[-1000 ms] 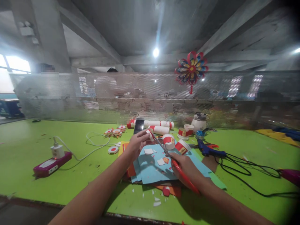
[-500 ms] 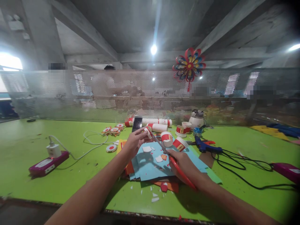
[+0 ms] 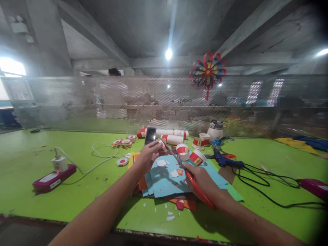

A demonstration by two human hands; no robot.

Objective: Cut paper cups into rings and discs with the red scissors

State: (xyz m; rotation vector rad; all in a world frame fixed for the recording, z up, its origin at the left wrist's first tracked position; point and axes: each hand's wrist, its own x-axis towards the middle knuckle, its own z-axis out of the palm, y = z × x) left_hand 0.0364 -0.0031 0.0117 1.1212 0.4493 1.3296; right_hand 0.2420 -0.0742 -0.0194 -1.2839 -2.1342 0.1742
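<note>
In the head view, above the blue sheets (image 3: pixel 164 189) on the green surface (image 3: pixel 282 160), a small red-and-white piece (image 3: pixel 163 146) is pinched by the left grip (image 3: pixel 150 156). Red-handled scissors (image 3: pixel 200 193) are grasped in the right grip (image 3: pixel 200 176), their blades pointed toward the piece, beside the left fingertips. Beyond the right grip, a tipped paper cup (image 3: pixel 197 158) is seen; to its right, a blue glue gun (image 3: pixel 228 162) is laid.
</note>
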